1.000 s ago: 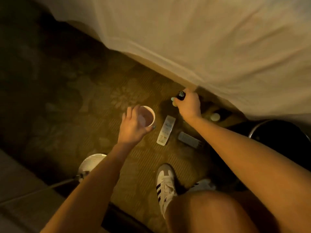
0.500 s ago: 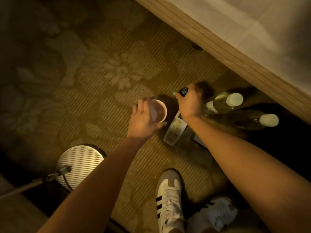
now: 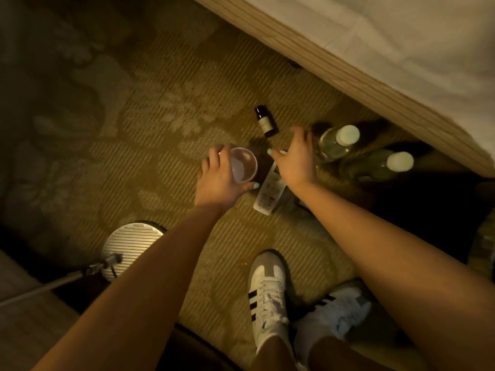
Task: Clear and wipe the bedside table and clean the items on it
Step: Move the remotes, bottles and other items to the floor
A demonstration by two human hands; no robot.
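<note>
Carpet (image 3: 160, 124) in olive-gold, ribbed and flower-patterned, covers the floor. A bed (image 3: 401, 49) with a white sheet over a beige striped base crosses the far right corner. Two white lace-up sneakers with black side stripes (image 3: 267, 298) stand at the near edge. To their left lies a round white ribbed disc (image 3: 131, 245) with a grey rod leading off it.

Two clear bottles with round white caps (image 3: 334, 144) stand side by side on the carpet just beside the bed base. Left of them a long white remote control (image 3: 267, 194) lies flat on the carpet.

The right grip (image 3: 294, 159), a bare hand, hangs over the remote's far end with fingers spread and nothing in it. Whether it touches the nearer clear bottle cannot be told. The left grip (image 3: 219, 180) curls round a small translucent round cup (image 3: 242, 167), mouth up, just left of the remote.

A small dark brown bottle with a black cap and pale label (image 3: 263, 121) is on the carpet just beyond both grips, apart from them. Upright or lying cannot be told.
</note>
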